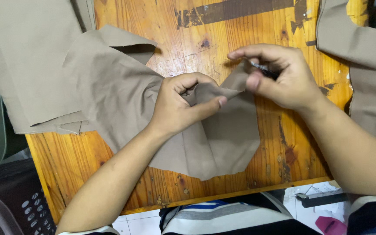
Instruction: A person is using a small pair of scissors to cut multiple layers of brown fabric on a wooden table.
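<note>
Centrally, the left hand (177, 106) pinched a fold of the tan fabric piece (127, 100) lying on the worn wooden table (279, 143). The right hand (279, 76) gripped the fabric's raised corner along with a small dark metal tool (262, 68), kind unclear. More tan fabric (27, 56) lay at far left, another tan piece (366, 61) at right.

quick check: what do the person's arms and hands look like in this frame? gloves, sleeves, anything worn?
Both hands are bare: no gloves, rings, watch or bands visible on the left hand or the right hand. Forearms are uncovered down to short sleeves at the bottom edge of the frame, the left sleeve light-coloured, the right sleeve dark with pale stripes. The shirt is striped white, grey, blue and black.
</note>
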